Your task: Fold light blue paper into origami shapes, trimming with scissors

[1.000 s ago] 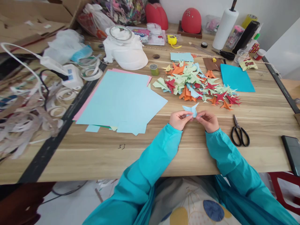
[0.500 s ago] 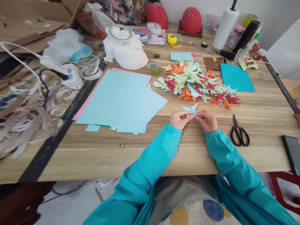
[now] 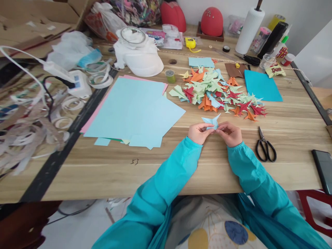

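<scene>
A small light blue folded paper crane [image 3: 212,121] is held up between both hands, its pointed tips facing away from me. My left hand [image 3: 199,132] pinches its near left side between thumb and fingers. From the other side, my right hand [image 3: 229,134] pinches the near right edge, fingertips close to those of the left. Part of the paper is hidden behind my fingers. Just beyond the hands lies a heap of folded paper cranes [image 3: 207,83] in green, orange, red, blue and yellow.
Black-handled scissors [image 3: 266,148] lie right of my right hand, and a phone [image 3: 323,169] rests at the right edge. Large blue paper sheets [image 3: 129,107] are stacked on the left. Behind stand a white cap [image 3: 141,58], a yellow tape measure [image 3: 190,43] and a turquoise square [image 3: 262,85].
Hardly anything differs. The fingers have shifted very slightly on the blue paper, and its right tip points a little farther to the right.
</scene>
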Demonstrator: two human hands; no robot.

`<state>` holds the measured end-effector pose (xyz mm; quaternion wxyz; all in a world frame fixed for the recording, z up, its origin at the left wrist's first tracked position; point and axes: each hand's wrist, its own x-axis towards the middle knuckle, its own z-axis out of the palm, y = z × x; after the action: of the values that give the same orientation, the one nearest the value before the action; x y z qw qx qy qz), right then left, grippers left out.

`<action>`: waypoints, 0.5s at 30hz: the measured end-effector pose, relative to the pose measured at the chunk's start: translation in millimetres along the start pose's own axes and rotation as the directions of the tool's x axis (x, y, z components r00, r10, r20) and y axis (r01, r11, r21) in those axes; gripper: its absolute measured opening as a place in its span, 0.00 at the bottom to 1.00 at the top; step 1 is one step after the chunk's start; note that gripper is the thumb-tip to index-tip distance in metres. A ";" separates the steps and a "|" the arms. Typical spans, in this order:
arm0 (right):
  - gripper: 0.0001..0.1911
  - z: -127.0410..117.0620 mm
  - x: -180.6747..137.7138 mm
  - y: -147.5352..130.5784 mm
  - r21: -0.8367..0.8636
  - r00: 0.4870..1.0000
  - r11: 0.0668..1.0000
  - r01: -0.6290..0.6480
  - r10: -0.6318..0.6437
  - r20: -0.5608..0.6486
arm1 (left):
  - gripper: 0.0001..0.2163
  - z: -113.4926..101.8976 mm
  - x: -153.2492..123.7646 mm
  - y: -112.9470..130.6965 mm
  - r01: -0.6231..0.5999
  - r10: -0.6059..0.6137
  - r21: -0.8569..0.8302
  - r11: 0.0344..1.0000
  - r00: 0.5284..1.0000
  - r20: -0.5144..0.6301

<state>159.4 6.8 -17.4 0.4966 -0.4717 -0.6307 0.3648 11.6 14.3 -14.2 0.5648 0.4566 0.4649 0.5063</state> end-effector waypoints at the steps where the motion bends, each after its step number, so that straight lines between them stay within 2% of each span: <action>1: 0.06 0.4 0.1 -0.3 0.029 1.000 0.999 -0.023 0.023 -0.008 | 0.12 0.1 0.2 -0.5 -0.003 0.003 -0.001 1.000 1.000 -0.005; 15: 0.09 2.1 1.8 -1.4 0.229 0.988 0.963 -0.143 0.151 -0.018 | 0.10 2.2 -2.5 1.6 -0.016 0.016 -0.018 1.000 1.000 0.003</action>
<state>157.0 8.1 -16.1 0.5297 -0.4639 -0.5392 0.4620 13.4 11.8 -12.2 0.5655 0.4561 0.4557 0.5143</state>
